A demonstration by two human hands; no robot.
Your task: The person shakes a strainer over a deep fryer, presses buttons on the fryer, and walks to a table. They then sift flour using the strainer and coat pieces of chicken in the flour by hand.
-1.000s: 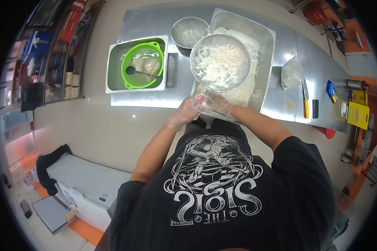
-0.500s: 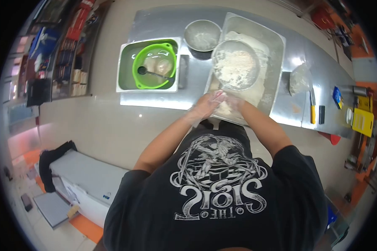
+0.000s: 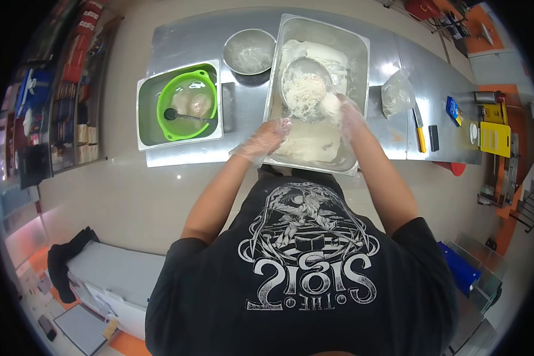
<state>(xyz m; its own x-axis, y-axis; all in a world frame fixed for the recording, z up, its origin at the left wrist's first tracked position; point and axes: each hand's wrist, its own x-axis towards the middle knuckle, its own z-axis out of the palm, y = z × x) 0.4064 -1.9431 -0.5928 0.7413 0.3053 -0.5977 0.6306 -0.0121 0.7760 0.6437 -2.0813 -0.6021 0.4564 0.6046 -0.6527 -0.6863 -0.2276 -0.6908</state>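
Flanking bowl of flour in head view: gloved hands, well apart. Bowl over steel tray on worktop; resting or lifted, can't tell. Left hand curled near bowl rim, grip unclear. Right hand blurred, pale lump at fingers, pinch can't be confirmed.
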